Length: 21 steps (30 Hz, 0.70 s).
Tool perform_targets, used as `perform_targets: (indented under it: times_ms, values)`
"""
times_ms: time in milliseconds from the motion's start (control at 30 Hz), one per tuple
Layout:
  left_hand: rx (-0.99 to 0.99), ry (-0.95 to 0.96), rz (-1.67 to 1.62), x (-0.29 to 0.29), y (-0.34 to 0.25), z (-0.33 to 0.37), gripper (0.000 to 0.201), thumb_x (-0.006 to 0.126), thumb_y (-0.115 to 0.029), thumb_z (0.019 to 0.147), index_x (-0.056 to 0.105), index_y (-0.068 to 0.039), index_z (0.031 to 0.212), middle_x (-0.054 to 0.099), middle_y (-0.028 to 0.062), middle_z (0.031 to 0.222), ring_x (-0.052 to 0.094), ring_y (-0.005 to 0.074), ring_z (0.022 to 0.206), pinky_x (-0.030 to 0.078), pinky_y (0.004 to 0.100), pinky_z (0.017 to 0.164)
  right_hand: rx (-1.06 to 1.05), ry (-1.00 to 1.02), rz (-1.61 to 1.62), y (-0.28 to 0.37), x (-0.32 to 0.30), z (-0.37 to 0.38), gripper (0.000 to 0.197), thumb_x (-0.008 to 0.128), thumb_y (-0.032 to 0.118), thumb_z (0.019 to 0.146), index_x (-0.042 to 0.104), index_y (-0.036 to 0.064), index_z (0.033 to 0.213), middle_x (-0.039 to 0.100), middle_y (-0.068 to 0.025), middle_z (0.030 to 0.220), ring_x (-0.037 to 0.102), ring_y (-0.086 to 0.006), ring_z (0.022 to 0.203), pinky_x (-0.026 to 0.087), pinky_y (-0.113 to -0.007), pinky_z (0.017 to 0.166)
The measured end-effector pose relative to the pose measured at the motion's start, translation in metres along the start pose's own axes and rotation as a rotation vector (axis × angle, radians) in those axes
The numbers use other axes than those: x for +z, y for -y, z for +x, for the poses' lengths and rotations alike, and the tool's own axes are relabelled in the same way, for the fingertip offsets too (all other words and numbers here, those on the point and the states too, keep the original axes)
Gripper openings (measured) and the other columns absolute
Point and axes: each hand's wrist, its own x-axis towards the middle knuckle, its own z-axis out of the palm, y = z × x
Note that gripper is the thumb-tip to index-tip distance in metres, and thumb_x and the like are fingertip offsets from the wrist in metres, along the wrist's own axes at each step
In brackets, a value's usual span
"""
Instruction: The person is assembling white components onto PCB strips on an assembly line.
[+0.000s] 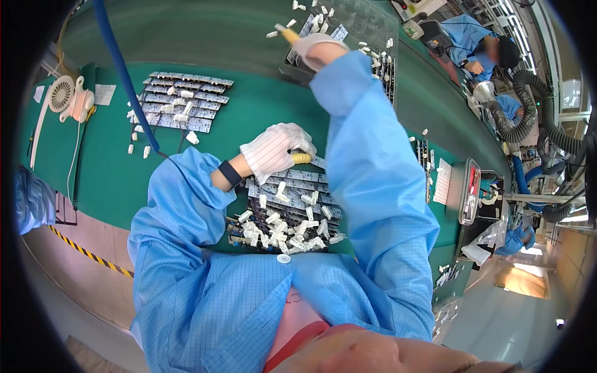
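Observation:
My left hand (277,150), in a white striped glove with yellow finger covering, is closed at the far edge of a stack of circuit board strips (298,185). Its yellow-covered finger presses on the end of one strip (318,162). White connectors (292,233) on dark wires lie heaped over the stack's near side, close to my body. Stretched far forward, my right hand (318,51) hangs over a dark clear-walled tray (297,73) of boards and connectors. One yellow-covered finger points out to the left; its other fingers are mostly hidden.
More board strips (186,99) with connectors lie on the green table at left. Nearby are a small fan (69,98) and a hanging blue hose (118,56). A metal-rimmed tray (469,191) stands at right. Co-workers in blue, one person (466,34) at upper right, sit along the line.

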Motion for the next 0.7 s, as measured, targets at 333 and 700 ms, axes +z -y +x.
perform_targets:
  times_ms: [333, 700]
  values:
    - [-0.048, 0.056, 0.058, 0.001, -0.005, 0.002, 0.012, 0.071, -0.026, 0.078, 0.069, -0.015, 0.083, 0.067, -0.0004, 0.09, 0.062, 0.0208, 0.093, 0.046, 0.0345, 0.083, -0.26, -0.34, -0.229, -0.09, 0.012, -0.009, 0.041, 0.058, 0.021, 0.088, 0.051, 0.0036, 0.124, 0.065, -0.0253, 0.1, 0.06, -0.0428, 0.097, 0.049, -0.045, 0.083]
    - [-0.06, 0.064, 0.096, 0.002, -0.005, 0.002, 0.014, 0.071, -0.028, 0.078, 0.068, -0.016, 0.084, 0.066, 0.0004, 0.092, 0.061, 0.0213, 0.095, 0.047, 0.0353, 0.083, -0.557, -0.422, -0.337, -0.113, 0.059, -0.056, 0.034, 0.07, 0.017, 0.079, 0.055, 0.0079, 0.108, 0.06, -0.014, 0.093, 0.059, -0.0342, 0.091, 0.048, -0.04, 0.077]
